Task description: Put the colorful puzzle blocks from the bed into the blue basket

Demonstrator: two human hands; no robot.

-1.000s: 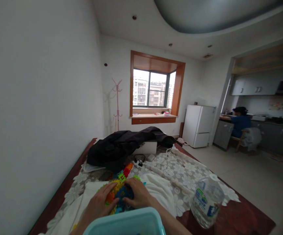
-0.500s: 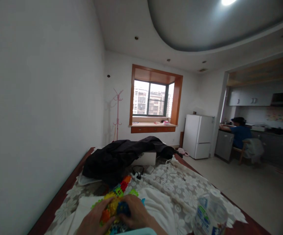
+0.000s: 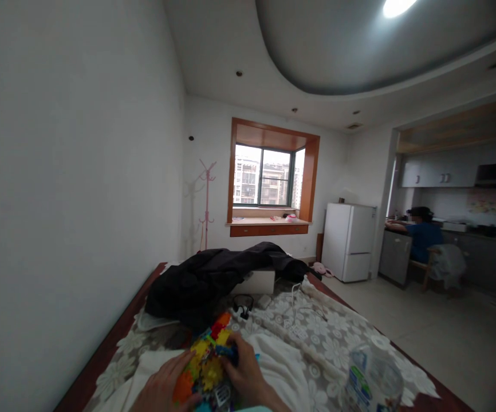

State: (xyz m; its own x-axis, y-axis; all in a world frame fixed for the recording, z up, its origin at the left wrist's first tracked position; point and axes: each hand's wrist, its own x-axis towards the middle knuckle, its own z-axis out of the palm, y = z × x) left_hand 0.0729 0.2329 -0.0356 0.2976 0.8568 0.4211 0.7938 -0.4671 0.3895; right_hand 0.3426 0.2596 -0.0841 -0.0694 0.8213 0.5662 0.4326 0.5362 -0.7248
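A cluster of joined colourful plastic building blocks (image 3: pixel 207 366) sits at the bottom of the view, over a white cloth (image 3: pixel 278 366) on the table. My left hand (image 3: pixel 164 389) grips its left side, fingers curled round the orange and yellow pieces. My right hand (image 3: pixel 245 375) holds its right side, with the fingertips pinched on a blue piece. More red and orange blocks (image 3: pixel 219 326) stick out behind the cluster.
A clear water bottle (image 3: pixel 372 380) stands at the right. A black jacket (image 3: pixel 213 280), a white box (image 3: pixel 254 282), black earphones (image 3: pixel 243 306) and a white cable (image 3: pixel 295 303) lie further back on the lace tablecloth (image 3: pixel 334 343). A person in blue (image 3: pixel 422 240) sits far right near a fridge (image 3: pixel 349 243).
The camera tilted up, so the teal container at the bottom edge dropped almost out of view. Both hands lifted and turned the block cluster, and my right fingers moved onto a blue piece.
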